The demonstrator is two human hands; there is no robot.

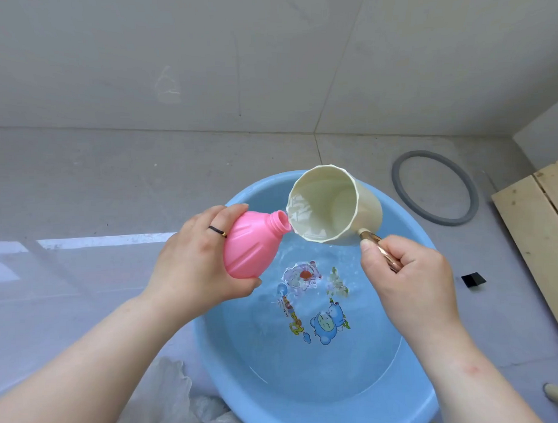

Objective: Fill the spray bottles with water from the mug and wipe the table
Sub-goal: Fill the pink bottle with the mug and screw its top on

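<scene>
My left hand (191, 262) grips a pink spray bottle (252, 242) with no cap, tilted so its threaded neck points right. My right hand (406, 270) holds the golden handle (380, 247) of a cream mug (331, 206). The mug is tipped to the left, with its rim touching the bottle's neck and water inside it. Both are held above a blue basin (417, 393) of water that has cartoon stickers on its bottom.
A grey rubber ring (400, 188) lies on the tiled floor at the right. Wooden planks (537, 230) sit at the far right, a small black piece (473, 280) beside them. A crumpled white cloth (173, 401) lies left of the basin. A wall runs behind.
</scene>
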